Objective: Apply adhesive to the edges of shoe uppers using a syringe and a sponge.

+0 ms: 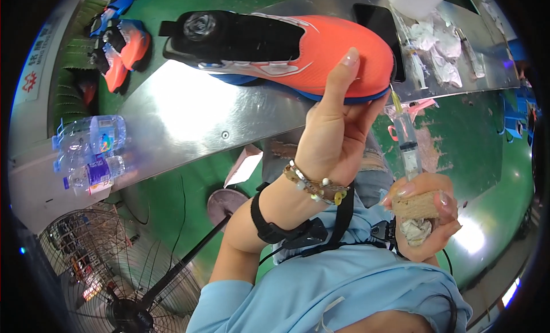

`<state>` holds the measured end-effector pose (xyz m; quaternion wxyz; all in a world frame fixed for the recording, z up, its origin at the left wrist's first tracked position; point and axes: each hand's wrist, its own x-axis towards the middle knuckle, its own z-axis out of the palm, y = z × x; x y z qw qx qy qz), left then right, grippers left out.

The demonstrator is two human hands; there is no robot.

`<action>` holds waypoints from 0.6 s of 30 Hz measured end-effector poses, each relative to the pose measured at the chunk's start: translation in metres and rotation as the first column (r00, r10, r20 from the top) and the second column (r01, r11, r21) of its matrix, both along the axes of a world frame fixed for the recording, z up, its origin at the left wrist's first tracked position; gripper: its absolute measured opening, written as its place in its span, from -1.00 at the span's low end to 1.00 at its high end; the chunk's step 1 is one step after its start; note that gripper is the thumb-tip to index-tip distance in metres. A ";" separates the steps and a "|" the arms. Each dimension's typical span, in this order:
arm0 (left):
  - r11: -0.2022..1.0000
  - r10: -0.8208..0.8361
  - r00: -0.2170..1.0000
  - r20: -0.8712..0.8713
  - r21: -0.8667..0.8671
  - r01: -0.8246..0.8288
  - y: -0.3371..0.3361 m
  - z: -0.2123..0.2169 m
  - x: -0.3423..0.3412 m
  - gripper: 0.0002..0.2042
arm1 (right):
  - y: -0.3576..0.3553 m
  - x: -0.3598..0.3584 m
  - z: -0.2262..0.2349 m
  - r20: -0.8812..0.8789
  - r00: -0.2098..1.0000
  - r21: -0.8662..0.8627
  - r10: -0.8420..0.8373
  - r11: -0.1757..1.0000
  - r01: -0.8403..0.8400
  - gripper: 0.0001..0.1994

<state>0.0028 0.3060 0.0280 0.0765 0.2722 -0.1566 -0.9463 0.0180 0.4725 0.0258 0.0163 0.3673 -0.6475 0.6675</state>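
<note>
My left hand [338, 126] grips the toe end of an orange running shoe [338, 46] with a black collar and blue sole, its thumb on the upper. The shoe lies on its side-to-side length above the metal table, toe pointing right. In my right hand [424, 218] is a clear syringe [408, 141] with a yellowish needle tip, which meets or nearly meets the sole edge at the toe. The same hand also holds a tan block [415, 205] and a crumpled whitish wad [416, 232].
Plastic bottles [100, 155] lie at the table's left end; more orange and blue shoes [123, 49] sit at far left. Behind the held shoe are a black phone [375, 16], crumpled tissues [441, 43] and another syringe [417, 68]. A fan [114, 275] stands at lower left.
</note>
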 end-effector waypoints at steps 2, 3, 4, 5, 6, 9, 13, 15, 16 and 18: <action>1.000 0.019 1.000 0.001 0.008 -0.019 0.001 0.004 -0.001 -0.60 | -0.001 0.001 -0.005 -0.019 0.999 0.013 0.026 1.000 -0.026 -0.61; 1.000 0.027 1.000 -0.005 0.000 -0.027 0.001 0.005 0.000 -0.60 | -0.003 0.003 -0.007 -0.013 1.000 -0.024 0.028 0.999 -0.029 -0.63; 1.000 0.027 1.000 0.000 0.001 -0.027 0.000 0.004 0.002 -0.60 | -0.005 0.005 -0.010 -0.006 1.000 -0.059 0.030 0.998 -0.030 -0.64; 1.000 0.021 1.000 0.002 0.003 -0.021 0.000 0.004 0.002 -0.60 | -0.005 0.005 -0.013 -0.014 0.999 -0.065 0.029 0.997 -0.030 -0.64; 1.000 0.019 1.000 -0.005 -0.002 -0.019 -0.001 0.003 0.002 -0.60 | -0.005 0.005 -0.015 -0.009 0.999 -0.071 0.042 0.997 -0.043 -0.65; 1.000 0.008 1.000 -0.008 0.002 -0.008 -0.003 0.000 0.003 -0.61 | -0.004 0.004 -0.020 -0.028 0.998 -0.068 0.054 0.996 -0.056 -0.65; 0.997 -0.032 0.998 0.046 -0.068 0.035 -0.017 -0.008 -0.001 -0.75 | -0.002 -0.002 -0.017 -0.044 0.999 -0.108 -0.021 0.994 0.017 -0.65; 0.989 -0.148 0.977 0.152 0.004 0.150 -0.052 -0.036 -0.007 -0.65 | 0.006 -0.011 -0.015 -0.083 0.991 -0.105 -0.108 0.990 0.099 -0.64; 0.905 -0.424 0.904 -0.045 -0.002 0.425 -0.081 -0.033 -0.009 -0.55 | 0.016 -0.017 -0.012 -0.111 0.978 -0.112 -0.175 0.980 0.163 -0.64; 0.847 -0.317 0.941 -0.117 -0.482 0.226 -0.129 -0.028 -0.010 -0.70 | 0.016 -0.027 -0.003 0.005 0.957 -0.142 -0.289 0.947 0.287 -0.60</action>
